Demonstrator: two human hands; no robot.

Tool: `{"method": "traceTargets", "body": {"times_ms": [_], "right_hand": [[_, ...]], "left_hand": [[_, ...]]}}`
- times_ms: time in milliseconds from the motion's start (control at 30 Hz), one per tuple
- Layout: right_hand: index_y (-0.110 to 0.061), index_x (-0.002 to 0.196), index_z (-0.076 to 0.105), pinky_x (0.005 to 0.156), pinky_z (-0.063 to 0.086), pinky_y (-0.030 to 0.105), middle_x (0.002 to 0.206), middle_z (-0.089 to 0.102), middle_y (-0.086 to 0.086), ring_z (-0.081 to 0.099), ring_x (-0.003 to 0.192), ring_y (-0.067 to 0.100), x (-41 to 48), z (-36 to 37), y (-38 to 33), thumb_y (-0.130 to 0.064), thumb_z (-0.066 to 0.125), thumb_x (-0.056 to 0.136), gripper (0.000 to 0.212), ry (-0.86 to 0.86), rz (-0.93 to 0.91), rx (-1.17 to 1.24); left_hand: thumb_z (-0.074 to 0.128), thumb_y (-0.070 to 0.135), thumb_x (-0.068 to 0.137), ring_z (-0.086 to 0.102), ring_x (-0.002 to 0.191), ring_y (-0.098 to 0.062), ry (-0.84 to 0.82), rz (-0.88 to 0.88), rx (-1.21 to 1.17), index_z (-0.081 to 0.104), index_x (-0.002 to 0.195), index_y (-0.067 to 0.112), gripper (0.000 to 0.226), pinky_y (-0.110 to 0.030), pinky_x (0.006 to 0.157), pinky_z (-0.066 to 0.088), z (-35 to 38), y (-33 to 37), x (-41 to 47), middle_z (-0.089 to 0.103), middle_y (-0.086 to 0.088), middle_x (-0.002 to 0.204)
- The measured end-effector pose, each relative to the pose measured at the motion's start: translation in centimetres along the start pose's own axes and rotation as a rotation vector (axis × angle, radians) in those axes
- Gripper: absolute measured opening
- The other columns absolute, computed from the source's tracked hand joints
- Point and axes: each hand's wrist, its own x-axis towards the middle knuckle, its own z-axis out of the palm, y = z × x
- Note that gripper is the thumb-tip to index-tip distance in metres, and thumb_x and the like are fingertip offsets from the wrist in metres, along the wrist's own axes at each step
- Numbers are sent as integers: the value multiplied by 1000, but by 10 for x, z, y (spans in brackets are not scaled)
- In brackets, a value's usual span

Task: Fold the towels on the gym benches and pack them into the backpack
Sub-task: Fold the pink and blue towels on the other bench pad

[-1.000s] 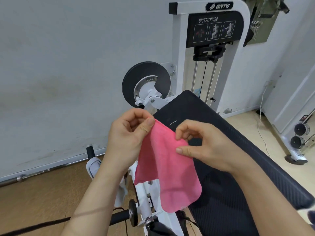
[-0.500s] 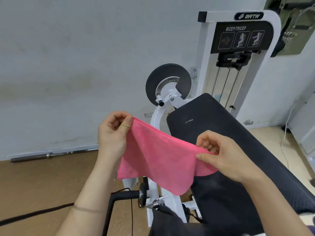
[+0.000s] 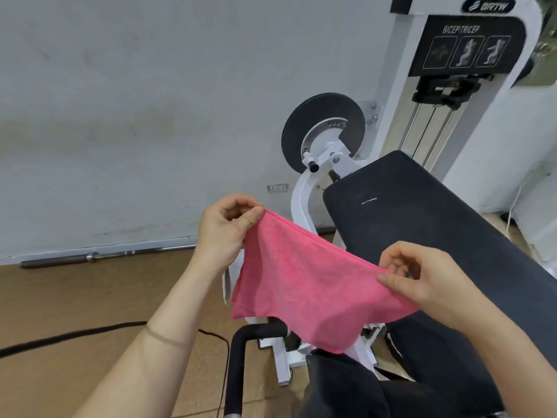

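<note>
A pink towel hangs spread in the air between my hands, in front of the black padded gym bench. My left hand pinches its upper left corner between thumb and forefinger. My right hand pinches the upper right corner, lower than the left, so the top edge slopes down to the right. The towel's lower edge sags loose over the machine frame. A dark fabric object lies at the bottom, below the towel; I cannot tell what it is.
A white biceps/triceps machine with a black round disc stands behind the bench against the grey wall. A steel barbell lies along the wall base. A black cable crosses the wooden floor. A black padded handle rises below the towel.
My hands have moved apart, so the towel went from hanging narrow to stretched wide between them. The view has shifted left, and the machine now sits further right.
</note>
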Motion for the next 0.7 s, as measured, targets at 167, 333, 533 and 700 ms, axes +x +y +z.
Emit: {"method": "traceTargets", "body": {"times_ms": [167,333,533,700], "right_hand": [[-37,72,55,60,44,19,69,58,-12,51,63,8,21,52,-31,-9,72,83,35,35,13,-90],[-33,75,62,61,42,13,79,62,-20,53,68,2,53,101,-66,-4,74,79,31,-58,112,-172],[-35,68,61,65,51,25,74,64,-12,57,66,6,82,105,-79,-20,77,80,26,-98,218,-319],[-31,75,67,71,54,39,77,65,-9,61,71,10,85,88,-64,-18,72,83,17,5,253,-477]], "left_hand": [[66,-1,87,57,64,-1,-5,-14,19,66,76,20,24,-16,63,45,-48,-39,45,66,16,63],[63,-3,89,58,59,5,-70,-36,11,65,76,20,26,-9,59,46,-90,-56,95,66,20,60],[68,2,86,58,63,3,-158,-38,43,67,74,24,26,-14,65,46,-123,-51,150,67,18,62],[68,4,87,56,60,1,-228,-30,30,68,77,23,21,-15,61,43,-118,-52,178,66,13,63]]}}
